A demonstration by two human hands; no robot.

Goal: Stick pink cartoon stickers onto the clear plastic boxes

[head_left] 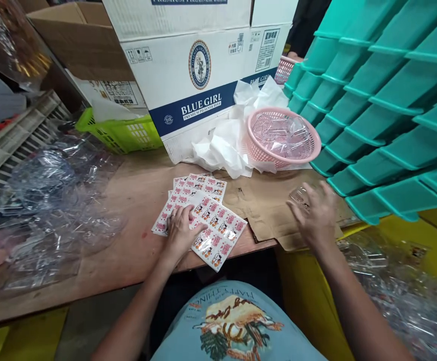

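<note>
A: Clear box (299, 197)?
B: Right of the sticker sheets (224, 228), well apart, pinched between thumb and fingers of the right hand (318, 213), the nearer one.
A: Left hand (181, 228)?
B: Spread on the sheets, hiding some prints.
A: Long axes?
B: Top sheet skewed, its proportions partly covered. Box's axis lost in blur; finger contacts unclear.

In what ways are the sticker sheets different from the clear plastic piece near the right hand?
The sticker sheets are white with colourful prints; the clear plastic piece is see-through.
The sheets overlap on the table, under the left hand; the plastic piece is held by the right hand.
Each sheet looks larger than the plastic piece.
Both are touched by a hand.
</note>
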